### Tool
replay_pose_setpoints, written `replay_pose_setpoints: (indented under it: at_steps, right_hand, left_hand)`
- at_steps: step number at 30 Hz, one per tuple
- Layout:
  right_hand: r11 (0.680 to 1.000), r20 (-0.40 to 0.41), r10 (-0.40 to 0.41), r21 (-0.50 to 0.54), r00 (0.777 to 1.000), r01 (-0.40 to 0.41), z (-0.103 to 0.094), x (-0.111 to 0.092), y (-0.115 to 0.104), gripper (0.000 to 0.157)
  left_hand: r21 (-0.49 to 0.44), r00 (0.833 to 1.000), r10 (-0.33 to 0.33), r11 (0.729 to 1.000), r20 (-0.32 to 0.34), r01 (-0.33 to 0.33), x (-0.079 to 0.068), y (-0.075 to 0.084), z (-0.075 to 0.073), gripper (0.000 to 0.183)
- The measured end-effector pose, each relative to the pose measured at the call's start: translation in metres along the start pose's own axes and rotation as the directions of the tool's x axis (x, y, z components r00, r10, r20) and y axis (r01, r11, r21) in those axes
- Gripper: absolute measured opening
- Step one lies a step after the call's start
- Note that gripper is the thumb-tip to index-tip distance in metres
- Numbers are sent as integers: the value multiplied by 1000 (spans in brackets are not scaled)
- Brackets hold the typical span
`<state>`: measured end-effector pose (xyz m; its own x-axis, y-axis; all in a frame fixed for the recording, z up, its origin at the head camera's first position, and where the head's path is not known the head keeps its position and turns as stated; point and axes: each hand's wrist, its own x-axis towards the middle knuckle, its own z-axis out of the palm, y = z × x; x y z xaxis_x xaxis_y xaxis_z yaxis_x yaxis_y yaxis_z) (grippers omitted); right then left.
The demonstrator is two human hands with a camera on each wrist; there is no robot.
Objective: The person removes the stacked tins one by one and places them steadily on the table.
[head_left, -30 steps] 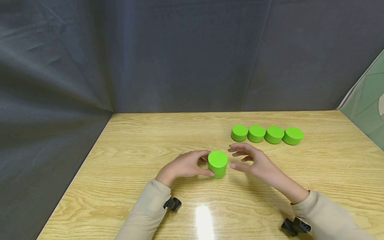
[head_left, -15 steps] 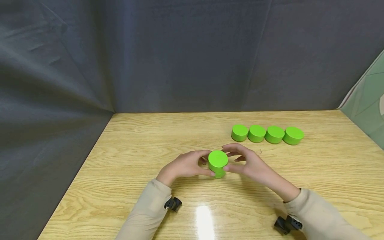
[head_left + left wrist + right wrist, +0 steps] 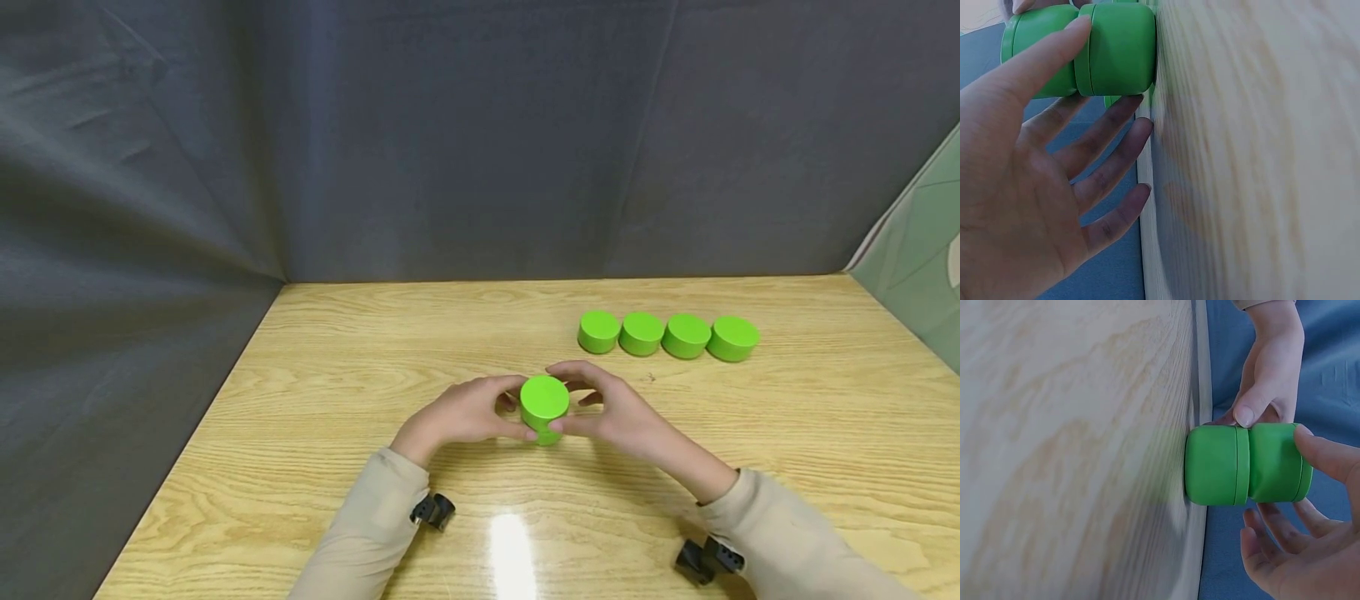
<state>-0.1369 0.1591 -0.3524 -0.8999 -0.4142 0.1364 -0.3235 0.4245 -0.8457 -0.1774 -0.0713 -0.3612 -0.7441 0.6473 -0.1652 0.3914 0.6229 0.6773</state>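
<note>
Two small green round lidded containers are stacked upright on the wooden table in the middle of the head view. The left hand holds the lower container from the left, its thumb lying near the lid seam and its other fingers on the far side. From the right, the right hand grips the upper container between thumb and fingers. In the right wrist view the upper one sits squarely on the lower, with no visible gap. Parts of both hands' fingers are hidden behind the stack.
Several matching green containers stand in a row toward the back right of the table. A dark cloth rises behind the table and along its left side. A pale green patterned panel borders the right.
The right hand has moved left to the stack and closed its thumb and fingers around the upper container. The left hand and the row of containers have stayed put.
</note>
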Motion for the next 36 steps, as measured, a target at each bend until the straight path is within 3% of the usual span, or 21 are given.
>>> replay_pose_setpoints:
  at_steps: [27, 36]
  right_hand:
    - [1000, -19, -1, -17, 1000, 0, 5, 1, -2, 57]
    - [1000, -34, 0, -11, 999, 0, 2, -2, -3, 57]
  left_hand:
    - [-15, 1000, 20, 1000, -3, -20, -1, 0, -1, 56]
    - [-15, 1000, 3, 1000, 0, -3, -1, 0, 0, 63]
